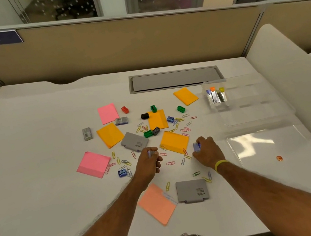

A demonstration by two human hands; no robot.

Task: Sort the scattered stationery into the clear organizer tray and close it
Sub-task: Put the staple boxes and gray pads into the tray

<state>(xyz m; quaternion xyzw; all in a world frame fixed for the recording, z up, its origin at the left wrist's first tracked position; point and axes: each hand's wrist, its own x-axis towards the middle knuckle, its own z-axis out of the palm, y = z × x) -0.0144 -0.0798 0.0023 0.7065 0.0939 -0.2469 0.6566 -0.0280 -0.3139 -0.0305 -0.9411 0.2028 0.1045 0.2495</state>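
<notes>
Stationery lies scattered over the white desk: orange sticky pads (pixel 174 141), pink pads (pixel 93 163), coloured paper clips (pixel 170 163), small sharpeners (pixel 148 133) and grey cases (pixel 192 191). My left hand (pixel 148 163) grips a small pale-blue item near the desk's middle. My right hand (pixel 206 150) grips a small blue item just right of an orange pad. The clear organizer tray (pixel 252 109) stands open at the right, with a few coloured-capped items (pixel 216 95) in its near-left compartment. Its clear lid (pixel 272 159) lies flat in front of it.
A grey cable hatch (pixel 174 78) is set into the desk at the back. A beige partition (pixel 117 47) rises behind the desk, and white dividers (pixel 284 78) flank it. A small orange-red object (pixel 279 158) rests on the lid.
</notes>
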